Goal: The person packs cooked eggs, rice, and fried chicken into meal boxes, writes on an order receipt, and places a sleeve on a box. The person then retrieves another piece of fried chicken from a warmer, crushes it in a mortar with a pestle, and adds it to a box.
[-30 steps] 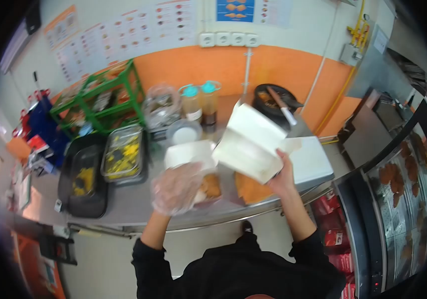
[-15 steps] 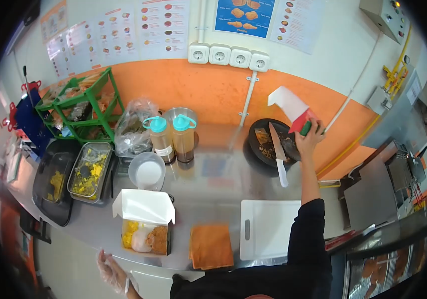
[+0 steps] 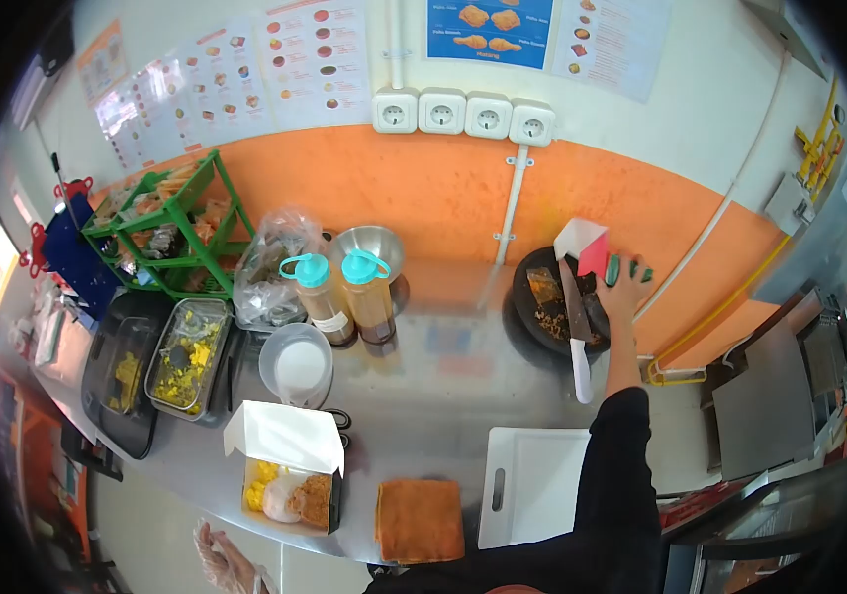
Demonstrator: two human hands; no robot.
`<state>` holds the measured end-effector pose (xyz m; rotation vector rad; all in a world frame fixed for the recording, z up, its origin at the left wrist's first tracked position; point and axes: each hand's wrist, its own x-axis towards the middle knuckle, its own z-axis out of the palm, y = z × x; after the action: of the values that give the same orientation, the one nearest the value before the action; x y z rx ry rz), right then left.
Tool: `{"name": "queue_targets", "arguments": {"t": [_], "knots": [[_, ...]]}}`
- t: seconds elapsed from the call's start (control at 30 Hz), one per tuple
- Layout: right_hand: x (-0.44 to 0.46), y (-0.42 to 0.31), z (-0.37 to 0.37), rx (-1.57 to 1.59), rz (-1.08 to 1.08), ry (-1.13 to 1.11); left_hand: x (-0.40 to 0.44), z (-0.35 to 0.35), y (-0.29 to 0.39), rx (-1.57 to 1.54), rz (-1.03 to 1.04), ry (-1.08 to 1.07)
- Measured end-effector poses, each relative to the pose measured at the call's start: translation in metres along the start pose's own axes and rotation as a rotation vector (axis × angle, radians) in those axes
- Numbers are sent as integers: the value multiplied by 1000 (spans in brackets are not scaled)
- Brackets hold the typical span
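Two hands out. Right hand (image 3: pixel 625 295) far right, fingers spread against one red-and-white box (image 3: pixel 582 243), grip partly hidden. Box is at the far side of one dark mortar (image 3: pixel 522 315); can't tell if it touches the rim. One knife (image 3: pixel 576 330) lies over the mortar, handle pointing near, in the way just near of the box. One black sleeve (image 3: pixel 621 445) blocks the right part of one white board (image 3: pixel 537 485). Left hand (image 3: pixel 226 562) near left, clear glove, off the table edge, fingers loosely curved, gaps between.

One open food box (image 3: pixel 285 432) stands near left on the table (image 3: pixel 423 416): yellow pieces, one white mound, one brown piece. One folded orange cloth (image 3: pixel 420 522) between it and the board.

Far left, crowded: one green rack (image 3: pixel 233 195), one clear bag (image 3: pixel 280 262), two teal-lidded bottles (image 3: pixel 369 307), one metal bowl (image 3: pixel 379 245) behind them, one white tub (image 3: pixel 295 366) near of them. Left, one black tray (image 3: pixel 137 431) with yellow food. Four sockets (image 3: pixel 442 111) on the wall.
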<state>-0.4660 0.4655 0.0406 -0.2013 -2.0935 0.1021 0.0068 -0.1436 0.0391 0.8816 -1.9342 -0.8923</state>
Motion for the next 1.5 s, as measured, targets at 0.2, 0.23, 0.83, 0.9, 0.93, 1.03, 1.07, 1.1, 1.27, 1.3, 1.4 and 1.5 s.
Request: {"name": "queue_targets", "arguments": {"t": [0.2,0.23,0.83,0.9,0.93,1.03,1.07,1.1,1.27,1.3,1.4,1.5], "knots": [[11,-10,-5,-55,50,-91,1,-4,-17,3,1,20],[17,-19,-21,225,248,72,1,-6,-20,-2,0,20],[-257,-299,-395,1505,1188,-1704,8,-60,38,-276,541,-809],[-307,-296,-407,1378,1107,-1698,-12,-68,22,-240,327,-1061],[-325,-289,-412,1318,1071,-1682,-18,-75,20,-240,330,-1062],[-355,-267,-429,1136,662,-1551,-28,-83,18,-174,25,-1136],[-350,-268,-437,1087,546,-1506,-28,-81,16,-115,-20,-1245],[-340,-266,-449,1110,624,-1566,-29,-79,13,-54,-66,-1353],[-333,-246,-448,1209,799,-1470,-33,-29,-15,-358,105,-1433],[-331,-235,-439,1156,876,-1442,-30,-17,-19,-322,147,-1369],[-310,-223,-422,1085,928,-1286,7,7,-11,-172,159,-1233],[-282,-216,-402,1030,908,-1149,42,19,28,197,248,-1097]]}}
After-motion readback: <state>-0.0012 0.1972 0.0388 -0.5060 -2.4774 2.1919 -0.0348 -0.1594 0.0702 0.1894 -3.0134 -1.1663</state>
